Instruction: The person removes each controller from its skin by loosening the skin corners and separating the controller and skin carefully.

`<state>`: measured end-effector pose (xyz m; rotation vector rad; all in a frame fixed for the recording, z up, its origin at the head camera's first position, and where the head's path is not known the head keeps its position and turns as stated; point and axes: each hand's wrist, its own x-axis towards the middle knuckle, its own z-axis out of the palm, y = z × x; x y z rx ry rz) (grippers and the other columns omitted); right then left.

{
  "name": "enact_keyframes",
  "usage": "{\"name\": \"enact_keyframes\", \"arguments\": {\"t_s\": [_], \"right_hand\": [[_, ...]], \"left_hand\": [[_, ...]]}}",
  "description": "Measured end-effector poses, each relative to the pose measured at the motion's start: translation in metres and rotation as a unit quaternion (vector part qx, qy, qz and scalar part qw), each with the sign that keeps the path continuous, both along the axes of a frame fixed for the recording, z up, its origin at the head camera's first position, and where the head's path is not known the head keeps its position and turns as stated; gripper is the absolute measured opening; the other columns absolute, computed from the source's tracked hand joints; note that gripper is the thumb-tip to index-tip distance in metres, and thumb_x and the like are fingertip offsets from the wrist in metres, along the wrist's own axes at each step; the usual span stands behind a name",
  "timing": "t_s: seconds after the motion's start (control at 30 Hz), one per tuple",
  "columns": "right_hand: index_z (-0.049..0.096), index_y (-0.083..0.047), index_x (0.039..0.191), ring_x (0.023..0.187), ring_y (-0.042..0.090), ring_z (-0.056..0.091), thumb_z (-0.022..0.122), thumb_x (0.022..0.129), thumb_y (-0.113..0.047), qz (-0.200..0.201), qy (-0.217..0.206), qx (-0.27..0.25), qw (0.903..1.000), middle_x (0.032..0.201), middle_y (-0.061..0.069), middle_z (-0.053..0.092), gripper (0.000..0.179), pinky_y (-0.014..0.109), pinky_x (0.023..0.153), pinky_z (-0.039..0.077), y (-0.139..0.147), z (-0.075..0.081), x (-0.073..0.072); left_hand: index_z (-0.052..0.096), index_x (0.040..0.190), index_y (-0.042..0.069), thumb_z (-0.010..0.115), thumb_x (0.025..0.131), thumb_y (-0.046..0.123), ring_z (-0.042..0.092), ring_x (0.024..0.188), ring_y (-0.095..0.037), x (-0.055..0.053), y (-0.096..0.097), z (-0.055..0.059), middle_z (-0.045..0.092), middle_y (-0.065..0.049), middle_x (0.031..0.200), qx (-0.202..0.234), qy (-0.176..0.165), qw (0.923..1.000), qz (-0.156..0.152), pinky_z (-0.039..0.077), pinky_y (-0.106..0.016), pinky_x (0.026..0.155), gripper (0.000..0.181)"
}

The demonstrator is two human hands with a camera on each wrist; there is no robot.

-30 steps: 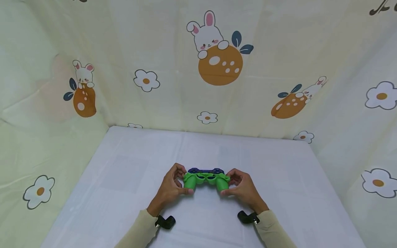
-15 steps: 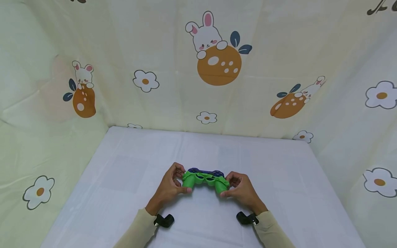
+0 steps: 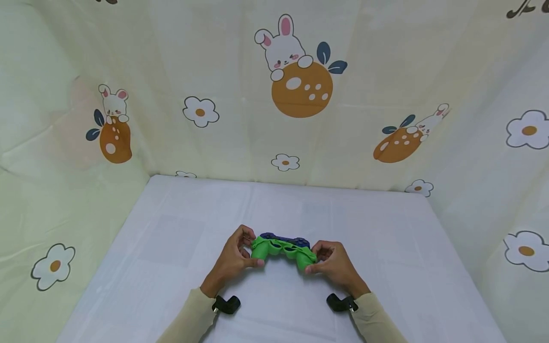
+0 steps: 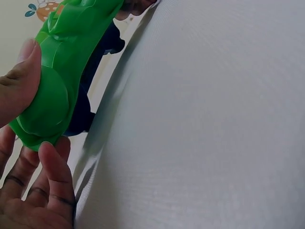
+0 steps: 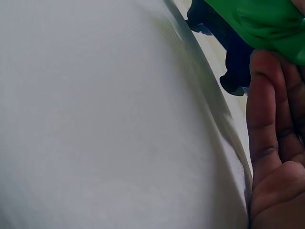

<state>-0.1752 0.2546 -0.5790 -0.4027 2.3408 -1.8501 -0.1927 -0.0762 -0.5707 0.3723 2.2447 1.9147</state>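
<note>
In the head view a dark blue game controller (image 3: 285,239) with a green silicone cover (image 3: 276,248) is at the table's middle. The cover lies over the near side and both handles; the blue far edge stays bare. My left hand (image 3: 233,255) pinches the cover's left handle, thumb (image 4: 29,71) on top and fingertips at its rim in the left wrist view. At the other end my right hand (image 3: 336,266) pinches the right handle. In the right wrist view its fingers (image 5: 263,102) touch the cover's rim, beside the bare blue underside (image 5: 238,62).
A white cloth covers the table (image 3: 180,209). Behind it and at both sides hangs a cream curtain (image 3: 240,143) printed with rabbits, oranges and flowers. Black wrist-worn cameras (image 3: 227,305) sit at both sleeves.
The controller and cover have tilted a little, with the right end lower and nearer. My right hand has shifted slightly toward me; the left hand has barely moved.
</note>
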Motion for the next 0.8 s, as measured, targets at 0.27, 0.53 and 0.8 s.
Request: {"name": "enact_keyframes", "arguments": {"t_s": [0.27, 0.53, 0.8], "right_hand": [[0.07, -0.002, 0.088, 0.074, 0.006, 0.066, 0.097, 0.07, -0.003, -0.015, 0.0, -0.011, 0.9998, 0.085, 0.003, 0.073, 0.033, 0.023, 0.068, 0.057, -0.0016, 0.0007, 0.0038], [0.07, 0.001, 0.087, 0.069, 0.004, 0.059, 0.097, 0.072, -0.004, -0.038, -0.007, -0.012, 0.9992, 0.078, -0.004, 0.068, 0.031, 0.022, 0.061, 0.053, -0.0016, 0.0023, 0.0062], [0.07, 0.001, 0.084, 0.067, 0.005, 0.058, 0.096, 0.073, -0.006, -0.062, -0.01, -0.011, 0.998, 0.076, -0.003, 0.068, 0.029, 0.022, 0.059, 0.05, -0.004, 0.0047, 0.01]], "left_hand": [[0.054, 0.119, 0.007, 0.096, 0.07, -0.003, 0.057, 0.096, -0.022, -0.0003, -0.0002, 0.001, 0.06, -0.016, 0.113, 0.001, 0.007, 0.9999, -0.007, 0.049, -0.021, 0.07, 0.065], [0.054, 0.12, 0.005, 0.095, 0.072, -0.002, 0.058, 0.093, -0.021, 0.0, 0.0008, 0.0031, 0.059, -0.019, 0.111, 0.004, 0.007, 0.9999, -0.007, 0.05, -0.023, 0.071, 0.064], [0.053, 0.119, 0.005, 0.096, 0.072, -0.002, 0.056, 0.086, -0.019, 0.0, 0.0011, 0.0028, 0.057, -0.017, 0.103, 0.009, 0.009, 0.9999, -0.005, 0.05, -0.022, 0.07, 0.063]]}}
